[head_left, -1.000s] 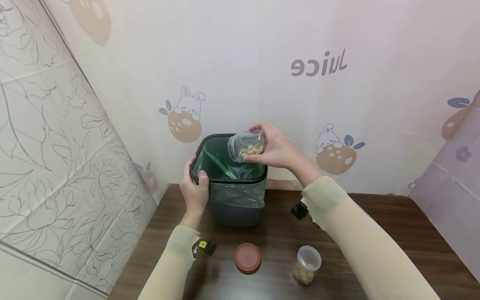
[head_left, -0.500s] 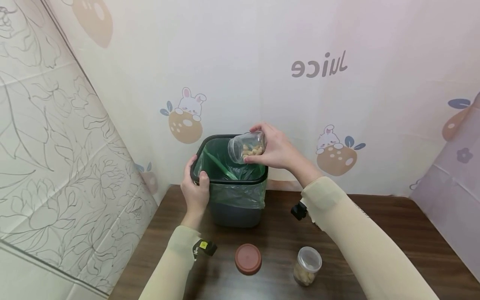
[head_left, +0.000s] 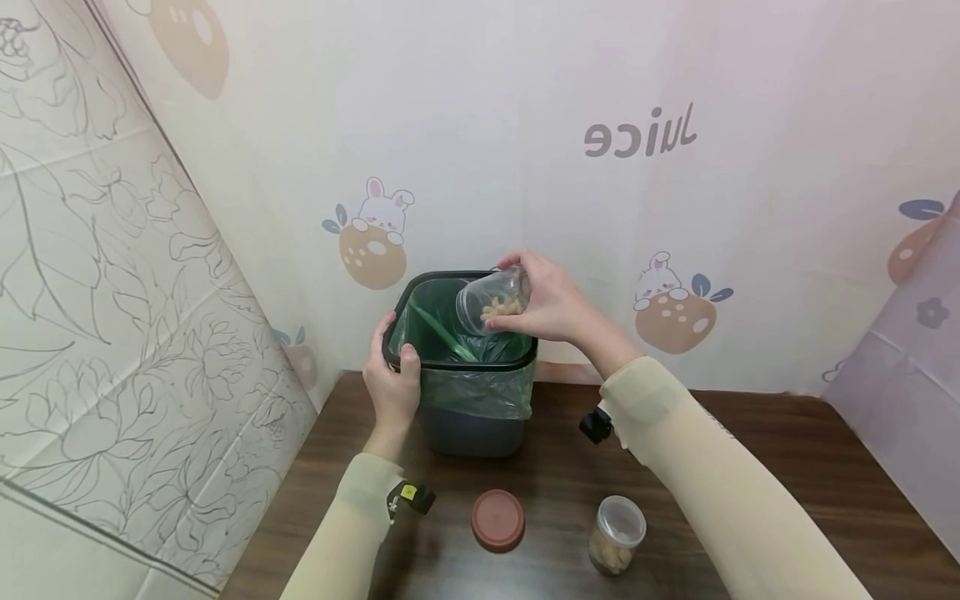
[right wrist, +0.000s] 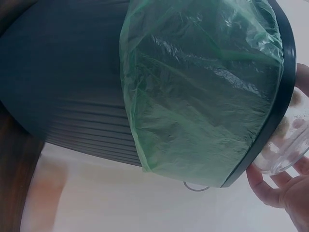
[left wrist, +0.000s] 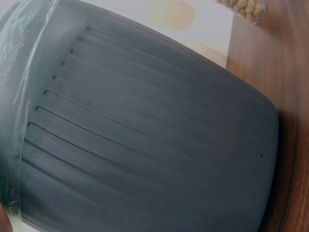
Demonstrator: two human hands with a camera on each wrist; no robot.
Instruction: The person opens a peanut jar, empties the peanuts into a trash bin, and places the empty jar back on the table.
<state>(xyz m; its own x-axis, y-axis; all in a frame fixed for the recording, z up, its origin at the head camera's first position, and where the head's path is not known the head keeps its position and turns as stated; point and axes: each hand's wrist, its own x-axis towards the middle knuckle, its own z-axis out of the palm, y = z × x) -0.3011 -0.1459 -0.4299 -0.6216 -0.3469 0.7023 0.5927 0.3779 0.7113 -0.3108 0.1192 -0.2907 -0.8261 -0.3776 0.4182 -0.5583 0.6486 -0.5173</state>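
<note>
A dark grey trash bin (head_left: 472,435) stands on the table, its green plastic liner (head_left: 476,393) folded over the black rim. My left hand (head_left: 393,387) grips the rim at the left, thumb outside at the front; the bin wall (left wrist: 159,121) fills the left wrist view. Over the bin's right side, my right hand (head_left: 553,302) holds a clear jar (head_left: 472,304) by its base end. It lies tilted, mouth to the left and somewhat down, with tan peanut-like pieces (head_left: 501,308) inside. In the right wrist view the jar (right wrist: 285,150) is partly behind the rim.
On the dark wooden table (head_left: 750,442) lies a reddish-brown round lid (head_left: 498,520), in front of the bin. Right of it stands a second small jar (head_left: 617,535), lidded, with similar tan pieces. A patterned curtain wall (head_left: 525,150) rises close behind the bin.
My right hand has tipped the jar further mouth-down, and the tan pieces in it have shifted toward the mouth. My left hand keeps its grip on the rim.
</note>
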